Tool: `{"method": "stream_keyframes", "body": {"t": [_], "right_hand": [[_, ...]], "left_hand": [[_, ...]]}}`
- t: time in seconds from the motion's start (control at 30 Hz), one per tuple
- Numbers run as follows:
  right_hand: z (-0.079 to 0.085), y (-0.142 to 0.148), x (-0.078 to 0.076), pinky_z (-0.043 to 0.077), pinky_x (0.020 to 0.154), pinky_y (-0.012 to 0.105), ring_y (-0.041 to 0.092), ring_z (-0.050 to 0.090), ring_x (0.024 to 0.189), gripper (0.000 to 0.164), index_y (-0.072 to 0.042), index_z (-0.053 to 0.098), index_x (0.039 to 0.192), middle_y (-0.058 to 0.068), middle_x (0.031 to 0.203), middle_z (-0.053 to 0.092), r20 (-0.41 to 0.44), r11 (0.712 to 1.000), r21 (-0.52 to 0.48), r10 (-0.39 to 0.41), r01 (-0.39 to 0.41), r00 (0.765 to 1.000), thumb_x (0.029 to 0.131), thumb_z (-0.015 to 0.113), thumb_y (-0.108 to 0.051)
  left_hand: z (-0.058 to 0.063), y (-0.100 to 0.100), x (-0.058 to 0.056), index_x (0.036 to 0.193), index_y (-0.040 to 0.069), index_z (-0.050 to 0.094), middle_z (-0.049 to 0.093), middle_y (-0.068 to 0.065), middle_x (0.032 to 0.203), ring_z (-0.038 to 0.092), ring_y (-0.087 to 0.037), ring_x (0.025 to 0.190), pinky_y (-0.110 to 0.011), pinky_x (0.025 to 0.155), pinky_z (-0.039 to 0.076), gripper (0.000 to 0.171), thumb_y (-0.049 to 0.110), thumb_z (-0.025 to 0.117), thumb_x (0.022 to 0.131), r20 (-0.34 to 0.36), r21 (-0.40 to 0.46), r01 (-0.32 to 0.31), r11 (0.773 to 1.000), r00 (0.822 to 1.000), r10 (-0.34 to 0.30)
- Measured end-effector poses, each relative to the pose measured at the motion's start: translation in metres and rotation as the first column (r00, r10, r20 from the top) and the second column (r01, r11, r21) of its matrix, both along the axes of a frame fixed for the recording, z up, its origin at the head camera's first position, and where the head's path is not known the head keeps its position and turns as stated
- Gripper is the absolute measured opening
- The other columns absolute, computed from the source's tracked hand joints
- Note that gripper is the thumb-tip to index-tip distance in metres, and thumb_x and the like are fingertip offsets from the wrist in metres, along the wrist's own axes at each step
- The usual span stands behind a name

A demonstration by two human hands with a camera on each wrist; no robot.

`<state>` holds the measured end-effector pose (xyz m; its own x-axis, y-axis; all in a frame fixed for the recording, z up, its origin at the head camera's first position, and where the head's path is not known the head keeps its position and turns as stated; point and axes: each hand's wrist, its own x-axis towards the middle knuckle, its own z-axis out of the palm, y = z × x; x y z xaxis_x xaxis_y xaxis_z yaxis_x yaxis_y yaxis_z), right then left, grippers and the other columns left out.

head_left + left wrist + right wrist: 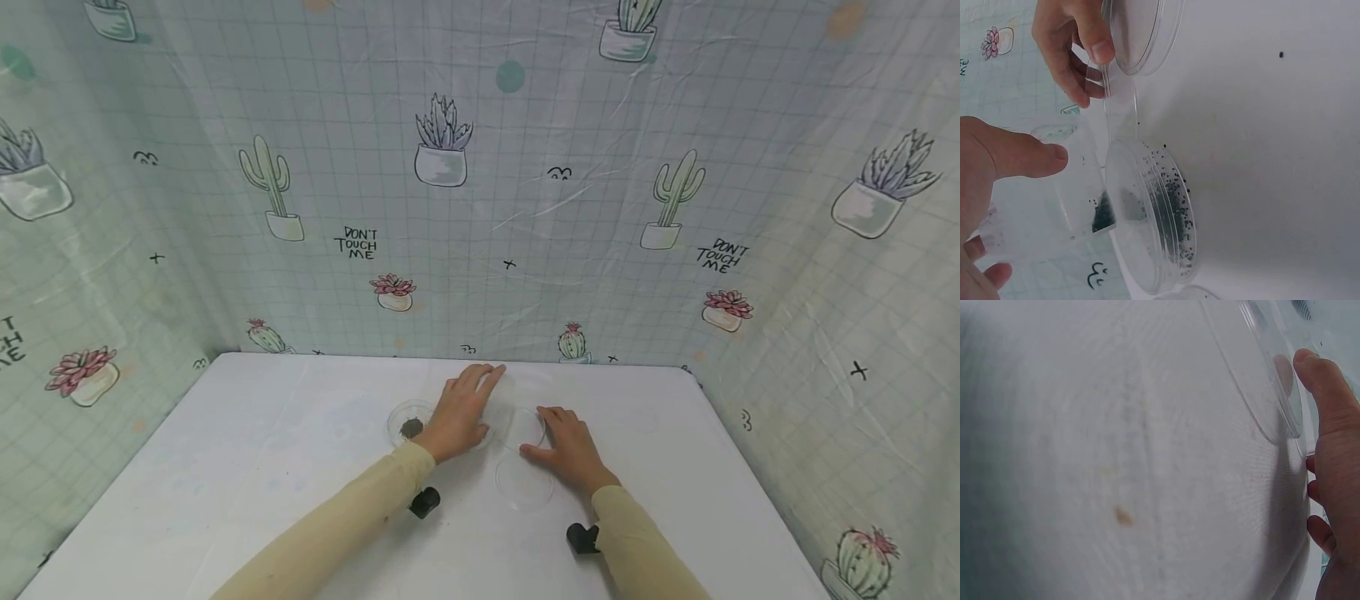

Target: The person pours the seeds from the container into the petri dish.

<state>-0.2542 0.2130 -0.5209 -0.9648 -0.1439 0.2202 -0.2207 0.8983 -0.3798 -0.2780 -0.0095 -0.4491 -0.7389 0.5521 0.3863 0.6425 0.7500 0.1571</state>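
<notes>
My left hand (457,417) grips a clear plastic container (1066,200), its thumb on one side and fingertips on the other. Black granules (1104,215) have gathered in the container's lower corner. Close by on the table is a clear petri dish (1132,250) with black granules, several of them stuck along its wall. Another petri dish (397,417) with a small dark heap (411,427) lies left of that hand. My right hand (573,450) holds an empty-looking clear dish (522,429) by its edge, between thumb and fingers. A further clear round dish (525,483) lies nearer me.
The white table (300,442) meets a hanging cloth printed with cacti (480,250) at the back and both sides. A single black granule (1281,54) lies loose on the tabletop. Dark wrist mounts (425,502) hang under both forearms.
</notes>
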Motion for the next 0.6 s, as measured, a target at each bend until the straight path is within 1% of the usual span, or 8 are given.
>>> {"method": "stream_keyframes", "body": {"t": [0.13,0.4,0.6], "right_hand": [[-0.0011,0.0001,-0.0006,0.039,0.100,0.045,0.025,0.047,0.118,0.080,-0.014,0.047,0.132,0.005,0.128,0.052,0.013,1.000,0.002,-0.008,0.008,1.000,0.070,0.067,-0.060],[-0.0014,-0.0009,-0.0001,0.038,0.102,0.045,0.024,0.046,0.119,0.081,-0.016,0.046,0.133,0.004,0.129,0.052,0.028,1.000,-0.014,-0.020,0.020,0.999,0.069,0.068,-0.060],[-0.0017,-0.0002,0.0003,0.039,0.100,0.045,0.024,0.046,0.118,0.081,-0.015,0.047,0.132,0.004,0.127,0.053,0.011,1.000,-0.009,-0.012,0.012,1.000,0.068,0.068,-0.060]], "left_hand": [[0.0006,0.0030,-0.0010,0.144,0.018,0.023,0.036,-0.003,0.140,0.030,-0.019,0.133,-0.039,0.100,0.038,0.098,0.018,0.081,0.065,-0.006,-0.020,0.004,1.000,1.000,-0.004],[-0.0017,0.0065,-0.0032,0.141,0.017,0.030,0.037,-0.003,0.138,0.031,-0.020,0.132,-0.041,0.098,0.041,0.090,0.017,0.080,0.066,-0.114,-0.094,0.036,0.995,0.992,-0.047],[-0.0009,0.0082,-0.0033,0.142,0.017,0.028,0.036,-0.004,0.140,0.030,-0.021,0.134,-0.041,0.099,0.040,0.090,0.016,0.079,0.067,-0.130,-0.135,0.048,0.990,0.989,-0.065]]}}
